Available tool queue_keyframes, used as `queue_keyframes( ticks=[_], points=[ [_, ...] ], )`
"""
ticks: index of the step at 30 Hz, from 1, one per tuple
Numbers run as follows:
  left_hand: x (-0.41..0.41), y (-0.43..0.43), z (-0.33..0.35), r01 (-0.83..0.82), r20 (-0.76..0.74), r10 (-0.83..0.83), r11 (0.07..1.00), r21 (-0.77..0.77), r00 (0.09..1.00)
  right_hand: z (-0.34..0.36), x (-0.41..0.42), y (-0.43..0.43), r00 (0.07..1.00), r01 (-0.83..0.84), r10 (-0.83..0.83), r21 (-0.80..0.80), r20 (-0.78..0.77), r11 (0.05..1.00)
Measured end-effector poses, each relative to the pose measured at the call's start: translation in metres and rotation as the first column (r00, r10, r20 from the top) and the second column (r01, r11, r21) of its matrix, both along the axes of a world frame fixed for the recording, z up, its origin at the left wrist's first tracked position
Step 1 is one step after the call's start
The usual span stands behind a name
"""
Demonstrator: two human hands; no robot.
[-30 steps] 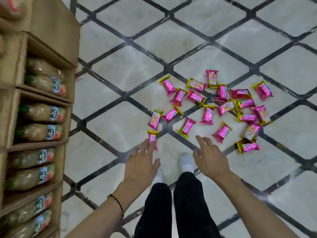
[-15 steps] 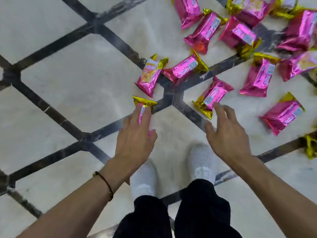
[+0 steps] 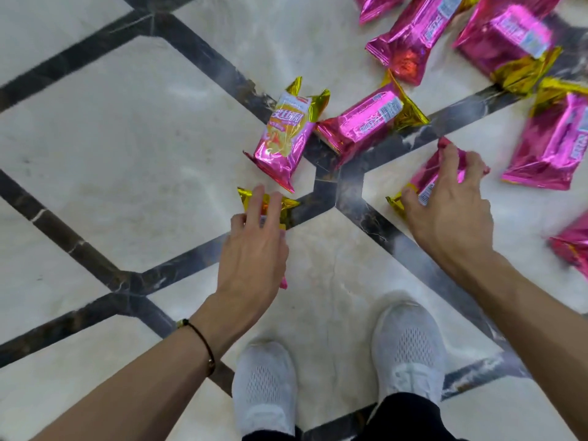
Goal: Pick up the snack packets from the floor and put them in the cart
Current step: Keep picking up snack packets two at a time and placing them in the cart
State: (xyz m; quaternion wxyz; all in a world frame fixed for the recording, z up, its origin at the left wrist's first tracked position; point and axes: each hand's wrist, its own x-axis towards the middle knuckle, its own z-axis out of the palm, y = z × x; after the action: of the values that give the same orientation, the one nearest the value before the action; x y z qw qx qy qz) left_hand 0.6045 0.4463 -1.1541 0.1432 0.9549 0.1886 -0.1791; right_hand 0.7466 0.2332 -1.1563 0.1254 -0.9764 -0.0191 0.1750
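While the pink packet (image 3: 426, 176) and the gold-ended packet (image 3: 270, 205) lie on the floor (image 3: 127, 154), we secure both before lifting. The right grip (image 3: 451, 211) curls round the pink one, while the left grip (image 3: 254, 249) lies near-flat over the gold-ended one, not yet pinching. Pinch mid-pack, lift w/o crushing; cart's out of view.

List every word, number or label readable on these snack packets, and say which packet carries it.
Nothing reads clearly.
Face-up packet: big stylised lettering, blurred, unreadable.
Neighbouring packet: white label print, too small.
Gripped packet, in the right hand: label print too small.
Top-right packet: label smeared by blur.
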Motion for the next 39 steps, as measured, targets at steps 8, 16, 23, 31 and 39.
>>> queue_keyframes(
  ticks=[8, 16, 23, 31, 39],
  points=[
    [-0.005, 0.008, 0.060, 0.001, 0.023, 0.000, 1.000, -0.029, 1.000, 0.052, -0.020, -0.004, 0.994, -0.107, 0.107, 0.058, -0.009, 0.993],
    [0.024, 0.014, 0.219, -0.046, 0.089, 0.046, 0.999, 0.001, 0.995, 0.216, -0.041, 0.014, 0.975, -0.196, 0.210, 0.166, -0.073, 0.966],
    [0.059, 0.018, 0.421, -0.081, 0.131, 0.085, 0.996, -0.033, 0.988, 0.435, -0.033, 0.040, 0.973, -0.207, 0.224, 0.221, -0.053, 0.953],
    [0.075, 0.022, 0.668, -0.117, 0.182, 0.119, 0.993, -0.027, 0.976, 0.678, 0.011, 0.050, 0.966, -0.255, 0.234, 0.257, 0.109, 0.932],
    [0.078, 0.021, 0.835, -0.089, 0.289, 0.091, 0.996, -0.021, 0.953, 0.828, 0.027, 0.018, 0.935, -0.346, 0.313, 0.233, 0.167, 0.909]
  ],
)
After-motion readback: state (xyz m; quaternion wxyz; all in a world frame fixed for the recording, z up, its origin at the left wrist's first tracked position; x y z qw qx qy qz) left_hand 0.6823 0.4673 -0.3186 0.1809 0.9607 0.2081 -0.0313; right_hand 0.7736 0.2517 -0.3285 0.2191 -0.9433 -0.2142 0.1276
